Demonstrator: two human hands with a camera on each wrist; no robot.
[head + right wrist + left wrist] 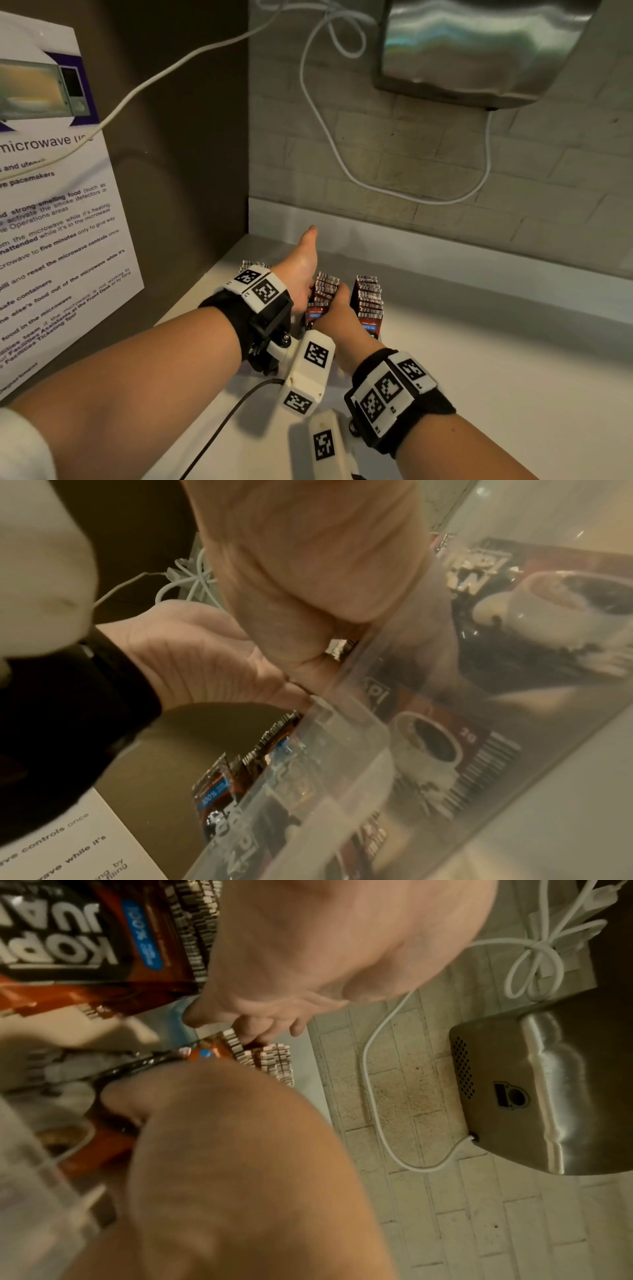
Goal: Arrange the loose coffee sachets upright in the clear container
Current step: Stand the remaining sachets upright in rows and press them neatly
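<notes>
Dark red coffee sachets stand upright in rows inside the clear container (346, 750) on the counter: a middle row (325, 291), a right row (368, 298) and a left row (255, 264) partly hidden by my wrist. My left hand (299, 274) lies flat against the left side of the middle row, thumb stretched away; its fingers are hidden. My right hand (337, 308) reaches down between the middle and right rows. Its fingertips pinch sachet tops (260, 1045), and a sachet edge (339, 647) shows under its thumb.
A brown cabinet side with a microwave notice (51, 205) closes off the left. On the brick back wall hang a steel appliance (479, 51) and a looping white cable (329, 137). The white counter (496, 359) stretches to the right. A black cable (222, 421) runs beneath my left arm.
</notes>
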